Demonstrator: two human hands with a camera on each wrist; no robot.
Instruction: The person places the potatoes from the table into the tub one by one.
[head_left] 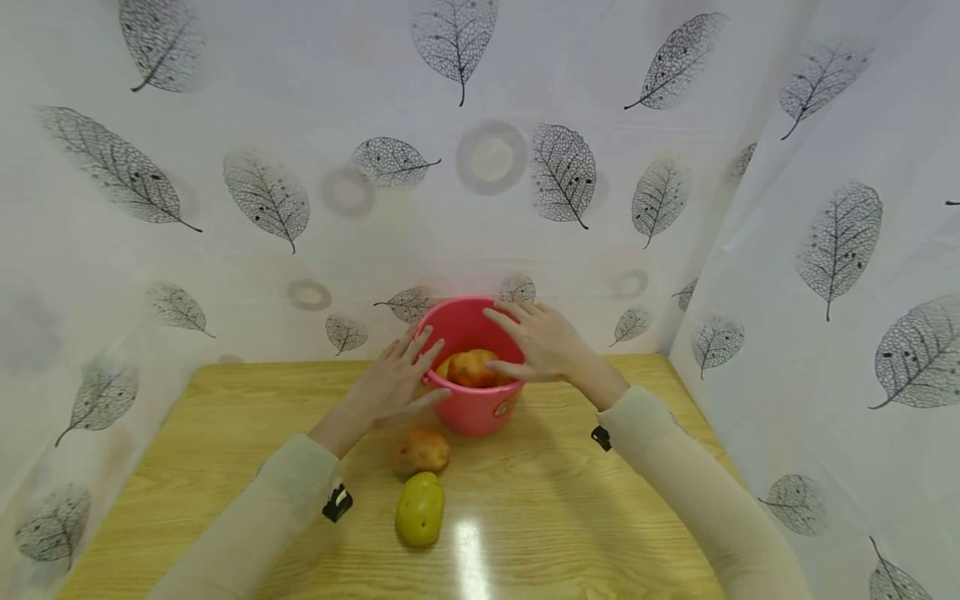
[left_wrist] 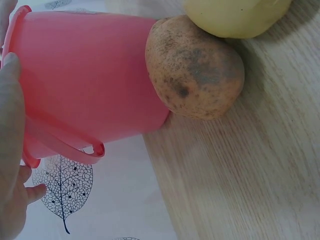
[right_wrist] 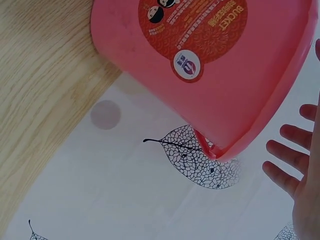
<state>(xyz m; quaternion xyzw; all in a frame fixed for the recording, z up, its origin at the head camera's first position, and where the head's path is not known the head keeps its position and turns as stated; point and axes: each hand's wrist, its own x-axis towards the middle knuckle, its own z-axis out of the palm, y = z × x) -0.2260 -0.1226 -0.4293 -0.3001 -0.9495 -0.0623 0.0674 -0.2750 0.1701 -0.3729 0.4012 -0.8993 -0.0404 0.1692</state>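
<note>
A pink bucket (head_left: 474,415) stands near the back of the table, with brown potatoes (head_left: 472,368) inside it. My left hand (head_left: 392,382) is at the bucket's left rim, fingers extended, the thumb along the rim in the left wrist view. Over the right side of the opening, my right hand (head_left: 546,343) has its fingers spread and grips nothing. In front of the bucket lies a brown potato (head_left: 422,453), its skin dark-spotted in the left wrist view. Right beside that one, closer to me, is a yellow-green potato (head_left: 420,510).
The bucket's handle (left_wrist: 65,145) hangs down along its side. A red printed label (right_wrist: 200,30) faces the right wrist camera. Behind the wooden table (head_left: 600,517) and to its right hang white sheets (head_left: 480,225) with a leaf print.
</note>
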